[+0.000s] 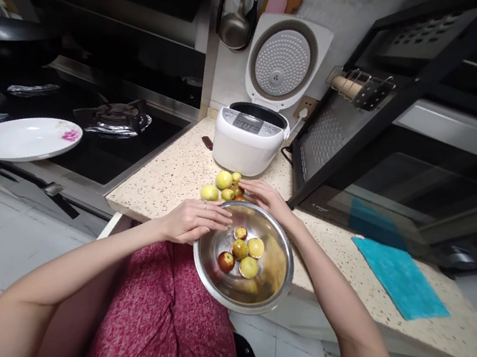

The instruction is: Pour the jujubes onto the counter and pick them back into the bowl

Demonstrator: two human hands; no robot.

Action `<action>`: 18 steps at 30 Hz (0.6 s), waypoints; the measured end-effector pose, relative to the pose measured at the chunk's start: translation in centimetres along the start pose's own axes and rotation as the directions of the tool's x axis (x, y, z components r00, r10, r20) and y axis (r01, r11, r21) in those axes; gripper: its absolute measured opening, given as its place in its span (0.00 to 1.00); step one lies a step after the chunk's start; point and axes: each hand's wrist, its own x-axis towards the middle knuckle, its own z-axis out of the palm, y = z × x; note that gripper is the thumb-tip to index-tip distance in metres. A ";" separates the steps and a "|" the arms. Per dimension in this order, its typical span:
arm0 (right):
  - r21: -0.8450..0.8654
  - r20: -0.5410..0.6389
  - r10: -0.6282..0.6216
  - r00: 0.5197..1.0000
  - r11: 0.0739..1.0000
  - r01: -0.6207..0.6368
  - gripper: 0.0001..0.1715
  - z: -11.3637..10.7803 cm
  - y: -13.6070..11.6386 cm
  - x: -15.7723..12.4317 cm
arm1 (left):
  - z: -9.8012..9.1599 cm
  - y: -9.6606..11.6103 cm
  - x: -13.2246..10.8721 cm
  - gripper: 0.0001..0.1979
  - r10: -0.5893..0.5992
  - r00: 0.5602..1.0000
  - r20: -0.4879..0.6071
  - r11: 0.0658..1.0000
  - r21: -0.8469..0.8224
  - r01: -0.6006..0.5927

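A shiny steel bowl overhangs the counter's front edge above my lap, its mouth facing me. Several yellow-green and reddish-brown jujubes lie inside it. My left hand, with a ring on one finger, reaches across the bowl's left rim, fingers stretched flat over the inside. Behind the bowl, my right hand is open with its fingers extended, the fingertips at a small pile of jujubes on the counter. Part of that pile is hidden by the fingers and the rim.
A white rice cooker with its lid raised stands behind the pile. To the left, a floral white plate lies by the gas burner. A turquoise cloth lies at right before the oven. Ladles hang on the wall.
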 end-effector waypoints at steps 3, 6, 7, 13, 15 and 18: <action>-0.042 0.047 0.007 0.999 0.999 -0.005 0.25 0.0 0.2 -0.1 | 0.0 0.0 0.0 0.24 -0.001 1.000 0.002 1.000 0.000 0.001; -0.150 0.011 0.041 0.999 0.988 -0.039 0.21 -0.7 0.3 -0.6 | 0.0 0.0 0.0 0.23 -0.002 1.000 -0.004 1.000 0.002 0.002; -0.185 -0.020 0.056 0.998 0.981 -0.059 0.20 -1.0 0.3 -0.7 | 0.1 0.0 0.0 0.23 -0.002 1.000 -0.007 1.000 0.002 0.002; -0.143 0.030 0.078 0.996 0.987 -0.073 0.24 -0.7 0.4 -1.1 | 0.1 0.0 -0.1 0.23 -0.001 1.000 -0.005 1.000 0.007 0.001; -0.122 0.060 0.100 0.993 0.988 -0.092 0.23 -0.4 0.4 -1.1 | 0.1 -0.1 -0.1 0.23 0.000 1.000 -0.002 1.000 0.007 0.000; -0.133 0.038 0.146 0.989 0.981 -0.140 0.21 -0.3 0.4 -1.2 | 0.1 -0.1 0.0 0.23 0.004 1.000 0.001 1.000 0.009 -0.004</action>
